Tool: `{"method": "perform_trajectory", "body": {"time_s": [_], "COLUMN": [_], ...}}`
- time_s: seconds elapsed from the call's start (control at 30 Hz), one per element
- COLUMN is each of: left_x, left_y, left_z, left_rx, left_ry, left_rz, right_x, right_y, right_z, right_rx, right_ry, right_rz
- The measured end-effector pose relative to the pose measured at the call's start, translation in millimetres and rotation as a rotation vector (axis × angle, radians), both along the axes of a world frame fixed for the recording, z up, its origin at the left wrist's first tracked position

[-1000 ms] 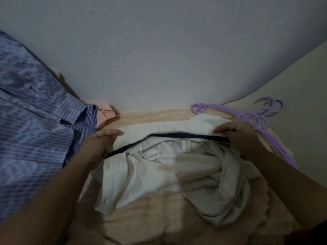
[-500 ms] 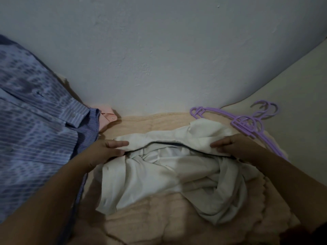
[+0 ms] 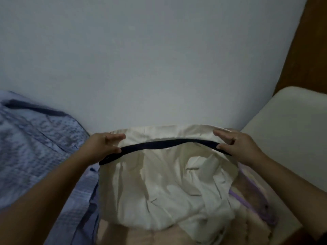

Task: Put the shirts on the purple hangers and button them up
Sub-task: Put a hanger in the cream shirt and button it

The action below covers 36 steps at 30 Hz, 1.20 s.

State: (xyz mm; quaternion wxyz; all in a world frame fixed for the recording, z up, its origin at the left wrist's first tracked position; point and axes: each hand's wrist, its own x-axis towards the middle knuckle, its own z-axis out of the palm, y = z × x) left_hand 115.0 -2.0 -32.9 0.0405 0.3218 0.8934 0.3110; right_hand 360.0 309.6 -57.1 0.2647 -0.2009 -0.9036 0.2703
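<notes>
A cream shirt (image 3: 159, 188) with a dark navy band inside its collar (image 3: 168, 143) is lifted off the peach towel, its body hanging crumpled below. My left hand (image 3: 104, 144) pinches the collar's left end between thumb and fingers. My right hand (image 3: 235, 144) pinches the collar's right end the same way, and the collar is stretched between them. Purple hangers (image 3: 254, 204) lie on the towel at the lower right, partly hidden under the shirt.
A blue striped shirt (image 3: 35, 147) lies at the left. A peach towel (image 3: 159, 236) covers the surface below. A pale wall (image 3: 159, 68) rises straight ahead. A cream cushion (image 3: 292, 129) sits at the right, with a brown wooden panel (image 3: 309, 41) above it.
Both hands have raised the cream shirt by its collar and stretched it taut, showing the navy band. The view has tilted upward, so the hangers now sit lower right.
</notes>
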Motion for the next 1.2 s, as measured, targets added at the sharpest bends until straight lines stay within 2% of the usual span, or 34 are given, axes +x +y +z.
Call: {"method": "perform_trajectory", "body": {"time_s": [0.1,0.3,0.4,0.73,0.87,1.0,1.1,1.2], "left_x": [18,64,91,177,201,205,194,173], "left_y": [-13,-47,-65,-130,-147,-150,-141,-120], "left_z": [62,168,199,292,314,321,304,264], "left_rx": [0.065,0.272,0.357,0.457,0.524,0.550,0.527,0.455], "left_ry": [0.135,0.302,0.359,0.540,0.566,0.601,0.564,0.492], "left_rz": [0.012,0.062,0.068,0.060,0.027,0.043,0.075,0.108], "right_x": [15,52,71,149,171,174,161,138], "right_y": [-13,-48,-67,-124,-138,-144,-141,-130], "right_z": [64,170,203,288,309,312,294,255], "right_rx": [0.154,0.329,0.389,0.491,0.523,0.500,0.438,0.361], "right_ry": [0.059,0.185,0.221,0.476,0.571,0.578,0.525,0.415], "right_rz": [-0.039,-0.063,-0.084,-0.062,-0.068,-0.078,-0.089,-0.108]}}
